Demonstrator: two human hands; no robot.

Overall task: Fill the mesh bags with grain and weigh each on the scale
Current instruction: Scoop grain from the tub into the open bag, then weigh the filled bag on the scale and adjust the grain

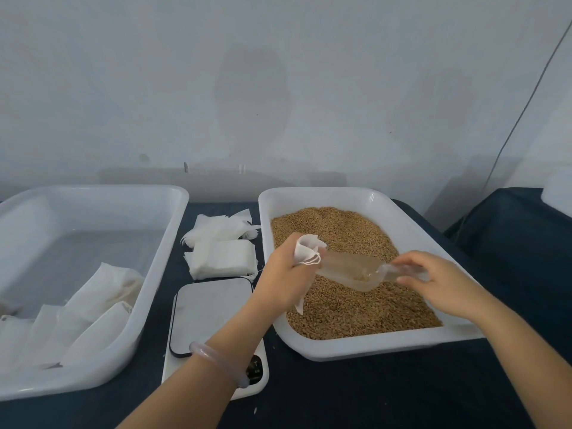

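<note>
My left hand (286,270) grips a white mesh bag (306,247) by its open mouth, above the white tray (427,243) of brown grain (349,305). My right hand (433,281) holds the handle of a clear plastic scoop (349,269), whose tip points into the bag's mouth. Only a few grains lie in the scoop. A white digital scale (213,317) sits left of the grain tray, under my left forearm, with nothing on its plate.
A stack of empty white mesh bags (221,247) lies behind the scale. A large translucent bin (154,274) at the left holds several filled white bags (89,314). Dark cloth covers the table (387,394). A grey wall stands behind.
</note>
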